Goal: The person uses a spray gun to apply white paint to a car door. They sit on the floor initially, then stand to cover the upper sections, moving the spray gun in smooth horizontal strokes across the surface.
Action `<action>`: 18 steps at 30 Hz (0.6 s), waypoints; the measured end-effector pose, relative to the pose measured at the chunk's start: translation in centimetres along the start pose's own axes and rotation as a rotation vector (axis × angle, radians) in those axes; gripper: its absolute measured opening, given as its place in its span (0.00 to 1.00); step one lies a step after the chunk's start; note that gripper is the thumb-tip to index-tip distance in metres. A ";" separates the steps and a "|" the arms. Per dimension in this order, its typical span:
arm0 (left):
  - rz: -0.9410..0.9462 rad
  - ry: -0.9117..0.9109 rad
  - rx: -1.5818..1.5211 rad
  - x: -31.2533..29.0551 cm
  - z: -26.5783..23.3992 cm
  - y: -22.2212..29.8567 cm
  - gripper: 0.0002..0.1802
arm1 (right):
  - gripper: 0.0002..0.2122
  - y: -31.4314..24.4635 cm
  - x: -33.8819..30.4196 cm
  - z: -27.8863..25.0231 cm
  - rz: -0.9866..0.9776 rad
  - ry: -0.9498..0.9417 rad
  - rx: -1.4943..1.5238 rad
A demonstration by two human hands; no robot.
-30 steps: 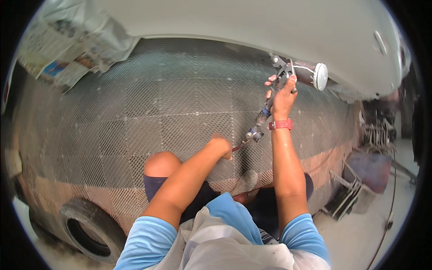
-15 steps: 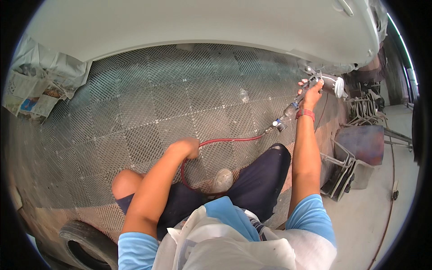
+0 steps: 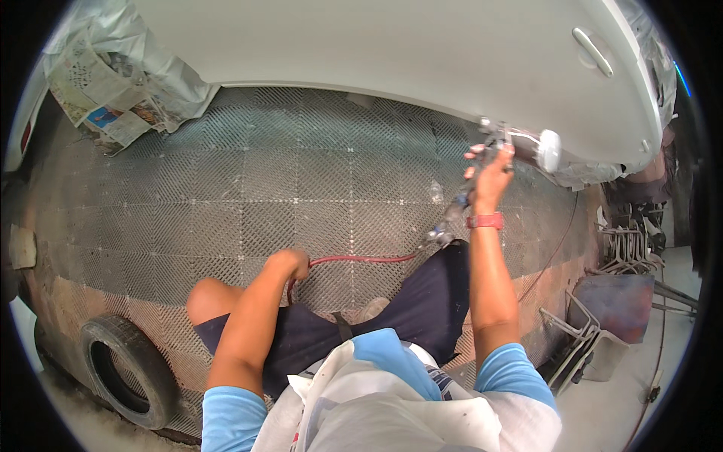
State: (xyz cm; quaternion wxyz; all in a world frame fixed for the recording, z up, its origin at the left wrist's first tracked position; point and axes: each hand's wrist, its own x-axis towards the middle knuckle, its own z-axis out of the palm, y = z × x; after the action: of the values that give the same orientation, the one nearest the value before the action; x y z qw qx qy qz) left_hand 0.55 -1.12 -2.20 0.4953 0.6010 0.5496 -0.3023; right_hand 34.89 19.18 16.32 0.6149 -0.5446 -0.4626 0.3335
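Observation:
My right hand (image 3: 493, 177), with a red band on its wrist, is closed round the handle of a spray gun (image 3: 497, 135). A cup with a white lid (image 3: 550, 151) sticks out from the gun to the right. The gun is held close to the lower part of a pale car door panel (image 3: 361, 45); whether spray comes out I cannot tell. Below its handle hang blurred metal fittings (image 3: 444, 222), joined to a red hose (image 3: 361, 259). My left hand (image 3: 288, 264) is closed round that hose, in front of my left knee.
Newspaper and plastic masking (image 3: 143, 90) cover part of the car at the far left. A tyre (image 3: 128, 369) lies at the near left. Metal stands (image 3: 580, 331) and a dark panel (image 3: 614, 305) are on the right. Grey grid tiles (image 3: 301, 181) cover the floor.
My right hand and the spray gun have moved left along the panel and slightly nearer. The view has shifted, showing more of the panel, its handle and the tyre. Both hands keep their hold.

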 end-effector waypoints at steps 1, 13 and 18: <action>-0.064 -0.121 -0.027 0.2 0.5 -1.1 0.21 | 0.28 -0.1 -1.9 2.5 -0.024 -0.074 -0.006; -0.357 0.093 -0.022 -2.2 6.0 -10.1 0.18 | 0.25 -1.6 -18.5 31.7 -0.200 -0.638 0.132; -0.412 0.029 -0.103 -3.3 5.5 -11.6 0.21 | 0.24 -3.5 -21.1 41.8 -0.321 -0.684 0.080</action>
State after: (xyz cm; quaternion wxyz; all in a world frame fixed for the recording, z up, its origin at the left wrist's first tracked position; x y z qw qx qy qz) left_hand -10.31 -8.54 -4.08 0.4453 0.4541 0.6825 -0.3601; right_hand -11.74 14.34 14.57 0.4902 -0.2982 -0.7072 0.4132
